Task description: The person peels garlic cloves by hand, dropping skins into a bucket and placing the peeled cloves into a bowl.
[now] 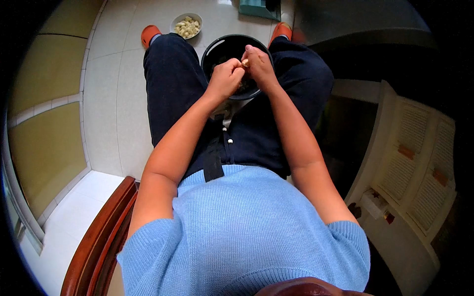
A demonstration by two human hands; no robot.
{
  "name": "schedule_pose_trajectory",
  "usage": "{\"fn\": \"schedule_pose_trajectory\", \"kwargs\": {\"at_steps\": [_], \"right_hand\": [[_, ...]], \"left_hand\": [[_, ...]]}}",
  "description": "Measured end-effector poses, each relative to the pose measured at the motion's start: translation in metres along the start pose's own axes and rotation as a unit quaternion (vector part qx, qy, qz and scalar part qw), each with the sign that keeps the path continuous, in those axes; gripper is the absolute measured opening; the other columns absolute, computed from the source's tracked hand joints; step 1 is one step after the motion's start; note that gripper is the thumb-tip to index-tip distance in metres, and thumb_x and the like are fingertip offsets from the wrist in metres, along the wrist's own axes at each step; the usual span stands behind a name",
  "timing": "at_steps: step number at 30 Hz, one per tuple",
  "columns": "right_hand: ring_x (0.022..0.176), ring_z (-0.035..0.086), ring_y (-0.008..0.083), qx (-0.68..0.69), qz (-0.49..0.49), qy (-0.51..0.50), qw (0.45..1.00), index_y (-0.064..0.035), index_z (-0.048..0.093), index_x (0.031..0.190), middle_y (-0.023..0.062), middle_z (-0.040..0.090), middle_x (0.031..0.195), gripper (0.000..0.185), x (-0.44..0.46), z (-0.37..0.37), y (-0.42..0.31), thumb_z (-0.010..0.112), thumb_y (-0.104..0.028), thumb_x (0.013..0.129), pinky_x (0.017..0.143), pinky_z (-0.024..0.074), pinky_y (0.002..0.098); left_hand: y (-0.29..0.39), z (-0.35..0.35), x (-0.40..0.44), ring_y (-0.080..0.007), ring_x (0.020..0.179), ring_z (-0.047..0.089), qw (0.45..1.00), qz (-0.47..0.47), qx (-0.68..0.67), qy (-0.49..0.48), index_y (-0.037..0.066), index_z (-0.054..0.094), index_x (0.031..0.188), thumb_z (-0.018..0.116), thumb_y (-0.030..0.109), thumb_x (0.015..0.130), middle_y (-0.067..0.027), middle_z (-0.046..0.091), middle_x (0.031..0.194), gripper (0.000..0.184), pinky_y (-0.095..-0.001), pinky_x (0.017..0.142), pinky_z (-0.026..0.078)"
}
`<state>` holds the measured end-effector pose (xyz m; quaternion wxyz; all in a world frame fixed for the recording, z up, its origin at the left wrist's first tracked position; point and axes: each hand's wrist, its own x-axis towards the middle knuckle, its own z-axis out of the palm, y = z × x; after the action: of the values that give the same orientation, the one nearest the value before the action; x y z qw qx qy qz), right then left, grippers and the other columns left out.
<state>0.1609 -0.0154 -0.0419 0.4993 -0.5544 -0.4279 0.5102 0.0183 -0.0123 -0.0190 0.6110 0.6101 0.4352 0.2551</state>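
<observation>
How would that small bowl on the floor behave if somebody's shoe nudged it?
The bowl would probably slide rather than tip, since the floor tiles look flat and smooth. Its loose, piled pale pieces could shift, and a hard push might spill some.

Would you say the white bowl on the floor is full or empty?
Largely full: pale pieces lie heaped in the bowl, hiding most of its inside.

Bucket (240, 97) between the knees (170, 56); bowl (173, 25) on the floor (106, 93), ahead and left.

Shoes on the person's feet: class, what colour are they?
The shoes are orange-red, best seen in the head view.
</observation>
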Motion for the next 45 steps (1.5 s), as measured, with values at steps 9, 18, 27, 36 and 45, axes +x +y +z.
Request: {"fn": "schedule_pose_trajectory", "kwargs": {"at_steps": [9, 18, 27, 36, 45], "right_hand": [[0.063, 0.052, 0.0087, 0.14, 0.098, 0.019, 0.985, -0.0048, 0.056, 0.085, 0.0029, 0.056, 0.08, 0.026, -0.005, 0.005, -0.005, 0.048, -0.029, 0.092, 0.053, 0.0435, 0.0217], [0.066, 0.055, 0.0086, 0.172, 0.119, 0.002, 0.978, -0.0023, 0.059, 0.091, 0.0035, 0.059, 0.082, 0.021, -0.01, 0.005, -0.012, 0.055, -0.023, 0.089, 0.056, 0.0477, 0.0239], [0.085, 0.06, 0.0149, 0.202, 0.093, -0.017, 0.975, -0.0001, 0.063, 0.101, 0.0067, 0.061, 0.094, 0.021, -0.012, 0.005, -0.021, 0.052, -0.011, 0.086, 0.075, 0.0506, 0.0274], [0.075, 0.061, 0.0104, -0.002, -0.014, 0.01, 1.0, 0.0041, 0.063, 0.094, 0.0055, 0.064, 0.085, 0.015, -0.011, 0.003, -0.012, 0.056, -0.004, 0.083, 0.072, 0.0489, 0.0222], [0.068, 0.058, 0.0066, -0.107, -0.044, 0.047, 0.992, 0.0023, 0.064, 0.086, 0.003, 0.064, 0.076, 0.013, -0.011, 0.002, -0.016, 0.061, -0.009, 0.082, 0.063, 0.0461, 0.0194]], "left_hand": [[0.0, 0.0, 0.01, -0.0147, 0.071, 0.059, 0.986, 0.1, -0.029, 0.126, 0.0, 0.059, 0.089, 0.06, 0.011, 0.081, -0.0084, 0.06, 0.085, 0.013, -0.027, 0.065, 0.048], [-0.004, -0.003, 0.009, -0.0076, 0.071, 0.056, 0.964, -0.048, -0.255, 0.056, 0.003, 0.056, 0.101, 0.054, 0.015, 0.089, -0.0024, 0.06, 0.085, 0.017, -0.0212, 0.064, 0.048], [-0.002, -0.003, 0.009, -0.0101, 0.085, 0.057, 0.969, -0.031, -0.226, 0.091, 0.003, 0.051, 0.107, 0.058, 0.009, 0.085, -0.0044, 0.059, 0.097, 0.023, -0.0223, 0.074, 0.047], [0.001, -0.002, 0.01, -0.0117, 0.088, 0.057, 0.953, 0.009, -0.288, 0.097, 0.0, 0.05, 0.106, 0.055, 0.005, 0.086, -0.0074, 0.059, 0.097, 0.021, -0.0246, 0.077, 0.048], [-0.012, -0.001, 0.015, -0.0114, 0.084, 0.058, 0.978, 0.05, -0.173, 0.108, 0.0, 0.054, 0.101, 0.057, 0.004, 0.083, -0.006, 0.061, 0.091, 0.018, -0.0249, 0.075, 0.047]]}}
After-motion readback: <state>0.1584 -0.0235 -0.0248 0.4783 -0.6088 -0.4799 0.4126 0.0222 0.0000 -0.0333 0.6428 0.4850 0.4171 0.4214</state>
